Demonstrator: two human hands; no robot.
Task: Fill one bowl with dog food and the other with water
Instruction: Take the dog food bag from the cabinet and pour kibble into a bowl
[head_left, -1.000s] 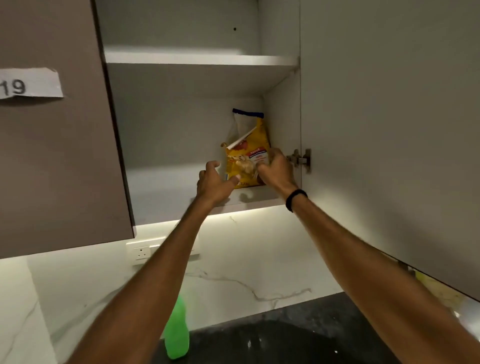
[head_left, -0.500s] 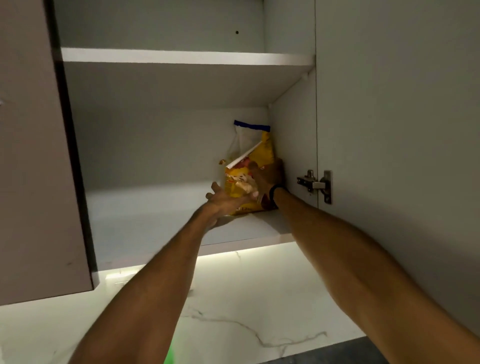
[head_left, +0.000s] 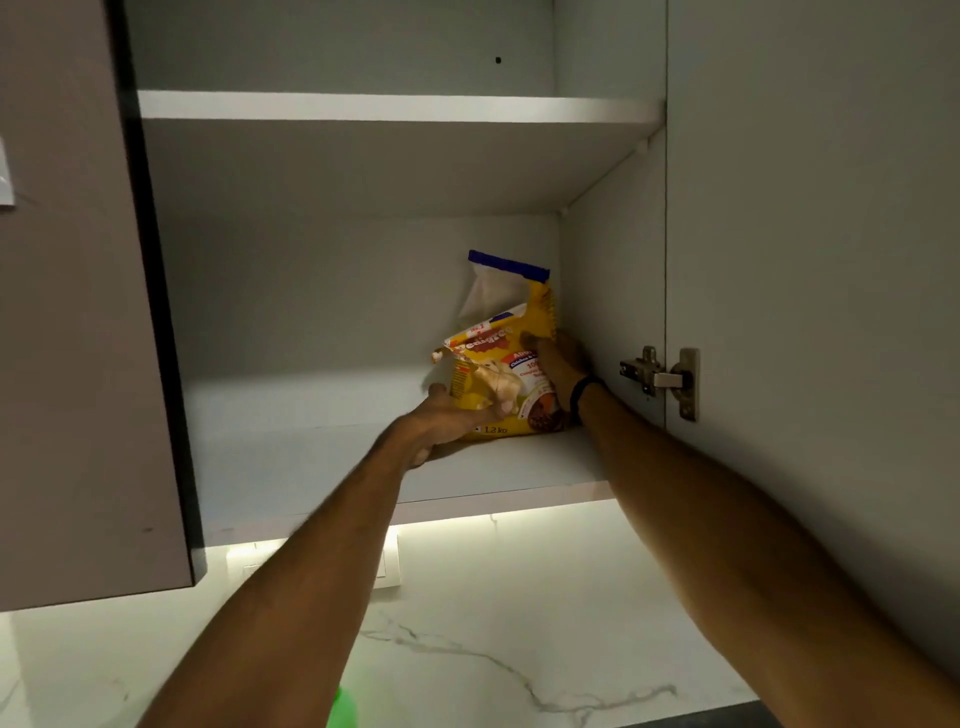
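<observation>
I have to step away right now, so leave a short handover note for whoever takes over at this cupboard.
Left hand: open, fingers against the lower front of the dog food bag.
Right hand: on the bag's right side, by the cupboard wall; grip cannot be told.
The bag stands on the lower shelf, far right, top folded over.
Done: cupboard open, bag reached.
Left: take the bag down, fill one bowl with food and one with water; no bowls in view.
</observation>
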